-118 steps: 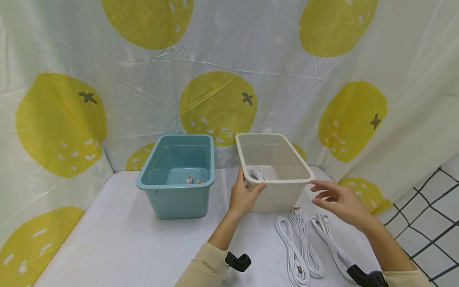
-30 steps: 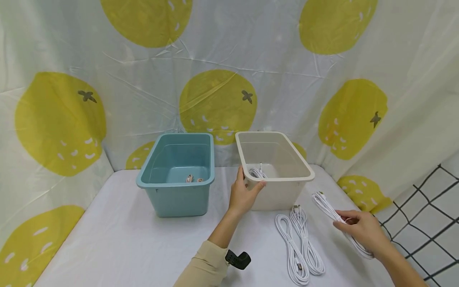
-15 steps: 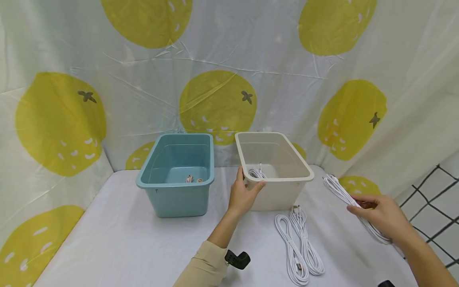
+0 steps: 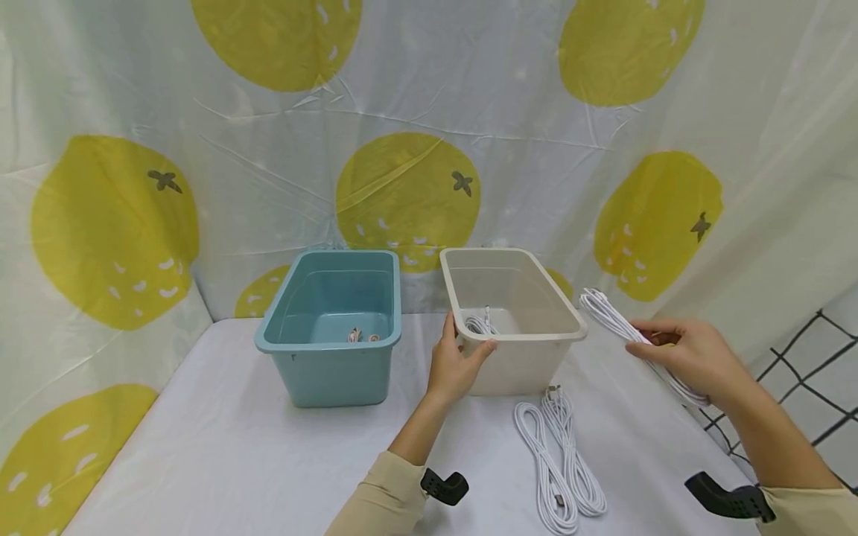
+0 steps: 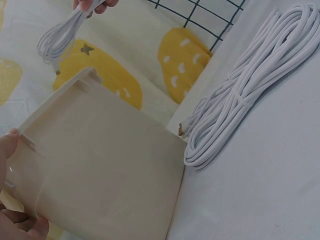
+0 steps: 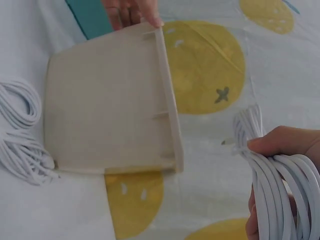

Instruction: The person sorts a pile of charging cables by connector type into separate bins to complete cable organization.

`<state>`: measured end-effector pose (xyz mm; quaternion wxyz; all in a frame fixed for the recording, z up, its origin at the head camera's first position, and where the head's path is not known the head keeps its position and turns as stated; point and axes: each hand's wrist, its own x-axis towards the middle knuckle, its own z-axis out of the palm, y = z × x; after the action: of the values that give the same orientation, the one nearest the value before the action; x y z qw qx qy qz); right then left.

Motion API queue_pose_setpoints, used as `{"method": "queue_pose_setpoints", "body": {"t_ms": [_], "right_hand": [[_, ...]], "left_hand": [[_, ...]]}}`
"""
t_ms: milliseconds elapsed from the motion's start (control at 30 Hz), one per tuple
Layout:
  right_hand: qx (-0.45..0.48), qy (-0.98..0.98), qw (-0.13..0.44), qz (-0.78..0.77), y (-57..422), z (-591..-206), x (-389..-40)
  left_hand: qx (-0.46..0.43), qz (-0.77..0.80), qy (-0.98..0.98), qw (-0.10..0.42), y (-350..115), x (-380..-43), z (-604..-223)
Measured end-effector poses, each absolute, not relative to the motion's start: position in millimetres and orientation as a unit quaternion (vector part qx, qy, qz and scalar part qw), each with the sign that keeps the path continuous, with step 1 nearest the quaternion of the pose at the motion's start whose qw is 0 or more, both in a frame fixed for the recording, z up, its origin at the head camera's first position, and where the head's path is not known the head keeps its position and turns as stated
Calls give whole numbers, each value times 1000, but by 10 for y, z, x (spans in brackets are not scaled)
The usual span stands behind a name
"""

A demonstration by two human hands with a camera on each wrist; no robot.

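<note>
My left hand (image 4: 456,365) grips the near left corner of a cream plastic bin (image 4: 516,368), thumb on the front of the rim and fingers along its side. A coiled white cable (image 4: 481,323) lies inside that bin. To the right, my right hand (image 4: 693,357) pinches a bundled white USB cable (image 4: 613,316), raised off the table beside the bin's right rim. In the right wrist view the thumb presses across the cable's loops (image 6: 280,190). Two more bundled white cables (image 4: 559,461) lie side by side on the table in front of the bin.
A blue-green bin (image 4: 342,376) stands to the left, with small beige-pink coiled items (image 4: 355,335) inside. White cloth (image 4: 268,461) covers the table. Behind hangs a lemon-print curtain (image 4: 523,186), and a black wire grid (image 4: 804,387) borders the right side.
The right hand has picked up the rightmost cable bundle from the table, lifted it and brought it up and leftward near the cream bin's rim. The left hand keeps its grip on the bin.
</note>
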<state>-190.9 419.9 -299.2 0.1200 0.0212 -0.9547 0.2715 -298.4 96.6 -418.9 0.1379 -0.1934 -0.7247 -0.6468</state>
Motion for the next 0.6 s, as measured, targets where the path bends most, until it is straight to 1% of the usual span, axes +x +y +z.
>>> {"method": "queue_pose_setpoints", "body": {"t_ms": [267, 433, 600], "right_hand": [[44, -955, 108, 271, 3984, -2814, -2233], [54, -955, 116, 268, 3848, -2744, -2429], [45, -947, 107, 301, 3696, -2673, -2622]], "left_hand": [[-186, -648, -727, 134, 970, -2999, -4210], [-184, -651, -725, 129, 974, -3002, -4206], [-188, -652, -722, 133, 974, -2993, -4195]]}}
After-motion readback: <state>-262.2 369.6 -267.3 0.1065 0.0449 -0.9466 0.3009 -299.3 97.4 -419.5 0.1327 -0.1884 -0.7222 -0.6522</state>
